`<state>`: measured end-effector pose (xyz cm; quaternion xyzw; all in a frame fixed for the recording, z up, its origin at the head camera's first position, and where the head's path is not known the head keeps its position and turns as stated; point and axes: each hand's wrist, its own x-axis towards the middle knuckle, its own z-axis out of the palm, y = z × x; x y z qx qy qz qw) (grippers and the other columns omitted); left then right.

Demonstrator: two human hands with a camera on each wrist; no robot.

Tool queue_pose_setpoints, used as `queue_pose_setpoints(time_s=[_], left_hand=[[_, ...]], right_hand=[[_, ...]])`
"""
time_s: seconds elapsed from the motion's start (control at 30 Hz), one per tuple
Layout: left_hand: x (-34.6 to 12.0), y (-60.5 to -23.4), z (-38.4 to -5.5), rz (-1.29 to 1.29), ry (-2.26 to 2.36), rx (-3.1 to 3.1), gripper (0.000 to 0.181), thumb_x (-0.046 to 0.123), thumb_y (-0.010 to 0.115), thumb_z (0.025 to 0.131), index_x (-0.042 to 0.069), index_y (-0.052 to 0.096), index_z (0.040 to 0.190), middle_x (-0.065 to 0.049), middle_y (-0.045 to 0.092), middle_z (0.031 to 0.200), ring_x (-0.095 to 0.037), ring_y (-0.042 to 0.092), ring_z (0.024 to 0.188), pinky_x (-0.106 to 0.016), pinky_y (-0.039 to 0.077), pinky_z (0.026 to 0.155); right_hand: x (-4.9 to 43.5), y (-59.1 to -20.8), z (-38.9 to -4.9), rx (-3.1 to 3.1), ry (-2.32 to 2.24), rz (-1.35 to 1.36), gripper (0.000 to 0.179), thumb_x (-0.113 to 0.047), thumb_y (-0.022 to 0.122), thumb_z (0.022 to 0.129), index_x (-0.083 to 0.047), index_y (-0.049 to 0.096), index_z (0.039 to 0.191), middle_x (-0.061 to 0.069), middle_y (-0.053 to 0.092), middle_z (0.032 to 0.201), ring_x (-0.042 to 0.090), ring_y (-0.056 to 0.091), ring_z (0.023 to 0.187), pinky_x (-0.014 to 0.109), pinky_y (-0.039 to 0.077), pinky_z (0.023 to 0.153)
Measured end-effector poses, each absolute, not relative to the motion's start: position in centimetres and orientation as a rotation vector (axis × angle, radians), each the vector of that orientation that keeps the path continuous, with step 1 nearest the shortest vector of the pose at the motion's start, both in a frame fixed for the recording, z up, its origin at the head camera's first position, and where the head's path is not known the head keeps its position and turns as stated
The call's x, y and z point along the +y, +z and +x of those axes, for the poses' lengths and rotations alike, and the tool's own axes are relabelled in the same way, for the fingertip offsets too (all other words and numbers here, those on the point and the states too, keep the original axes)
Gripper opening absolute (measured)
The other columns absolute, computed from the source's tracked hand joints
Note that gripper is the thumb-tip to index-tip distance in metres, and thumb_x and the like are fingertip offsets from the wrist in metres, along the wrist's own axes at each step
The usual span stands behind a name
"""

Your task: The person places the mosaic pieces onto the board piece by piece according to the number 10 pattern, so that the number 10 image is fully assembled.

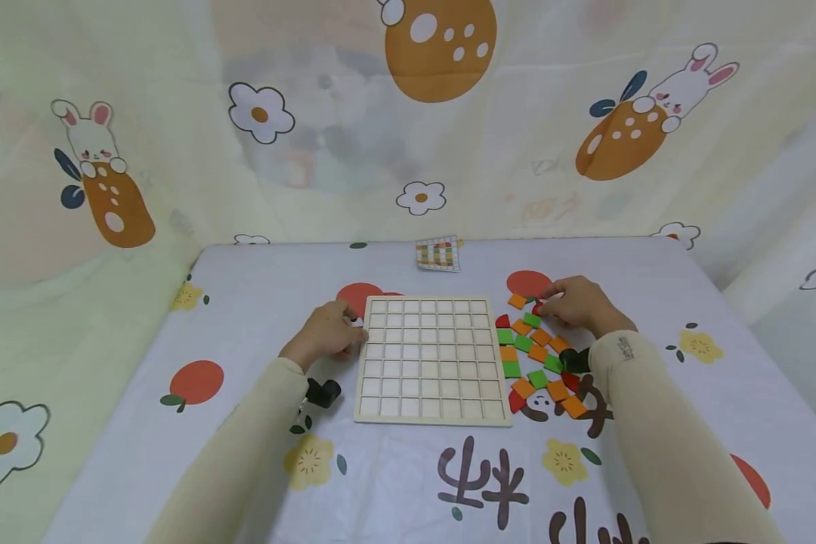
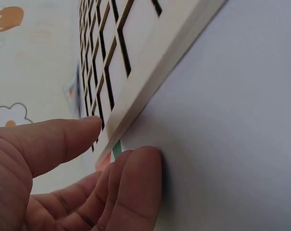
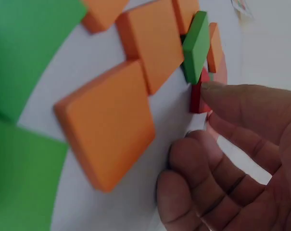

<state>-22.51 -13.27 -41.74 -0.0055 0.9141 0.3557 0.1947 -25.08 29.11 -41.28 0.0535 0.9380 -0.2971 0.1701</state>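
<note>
Two hands are busy. The right hand [image 1: 574, 304] pinches a small red block [image 3: 196, 96], with the thumb on it, at the far end of the scattered blocks. It looks light, hard and smooth, so it might slip; its thin sides seem best to hold. An orange block [image 3: 109, 127] and a green block [image 3: 196, 48] lie near. The left hand [image 1: 329, 331], loosely curled, seems to grip nothing beside the board [image 1: 432, 422].

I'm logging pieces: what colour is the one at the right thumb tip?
The piece is red, clearest in the right wrist view.
</note>
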Motion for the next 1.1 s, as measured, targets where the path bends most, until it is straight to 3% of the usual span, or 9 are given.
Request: queue_pose_setpoints(time_s=[0.3, 0.5, 0.7, 0.97, 1.1], left_hand=[[-13.2, -42.1, -22.1, 0.011, 1.080, 2.529, 0.043, 0.016, 0.075, 0.095, 0.001, 0.055, 0.130, -0.011, 0.063, 0.093, -0.018, 0.064, 0.067, -0.025, 0.056, 0.062], [-13.2, -42.2, -21.8, 0.009, 1.129, 2.504, 0.041, 0.013, 0.076, 0.094, 0.001, 0.056, 0.128, -0.012, 0.064, 0.095, -0.020, 0.066, 0.068, -0.027, 0.059, 0.063], [-12.8, -42.1, -21.7, -0.004, 1.151, 2.488, 0.043, 0.011, 0.076, 0.094, 0.001, 0.055, 0.130, -0.013, 0.066, 0.093, -0.020, 0.068, 0.069, -0.028, 0.060, 0.063], [-12.8, -42.3, -21.6, 0.008, 1.167, 2.503, 0.044, 0.010, 0.076, 0.094, 0.000, 0.056, 0.131, -0.014, 0.063, 0.095, -0.020, 0.068, 0.069, -0.028, 0.061, 0.061], [-12.7, -42.6, -21.6, 0.001, 1.196, 2.495, 0.044, 0.009, 0.077, 0.093, 0.000, 0.056, 0.131, -0.014, 0.062, 0.096, -0.019, 0.068, 0.069, -0.028, 0.061, 0.061]], right_hand=[[29.3, -41.3, -25.0, 2.667, -0.801, 0.096, 0.040, -0.021, 0.066, 0.099, -0.002, 0.066, 0.134, 0.012, 0.063, 0.092, 0.026, 0.058, 0.082, 0.033, 0.049, 0.071], [29.0, -40.5, -24.8, 2.674, -0.699, 0.032, 0.022, -0.019, 0.070, 0.099, -0.001, 0.071, 0.111, 0.012, 0.063, 0.093, 0.028, 0.056, 0.089, 0.035, 0.048, 0.073], [29.0, -40.1, -24.6, 2.690, -0.607, 0.034, 0.018, -0.019, 0.073, 0.097, -0.003, 0.067, 0.093, 0.013, 0.061, 0.089, 0.030, 0.055, 0.090, 0.035, 0.047, 0.071], [29.6, -40.5, -24.1, 2.705, -0.742, 0.127, 0.019, -0.015, 0.070, 0.098, 0.002, 0.074, 0.107, 0.014, 0.069, 0.094, 0.030, 0.059, 0.090, 0.033, 0.052, 0.075], [29.7, -40.9, -23.2, 2.743, -0.932, 0.213, 0.026, -0.021, 0.071, 0.100, 0.001, 0.075, 0.114, 0.012, 0.072, 0.094, 0.028, 0.060, 0.087, 0.030, 0.053, 0.072]])
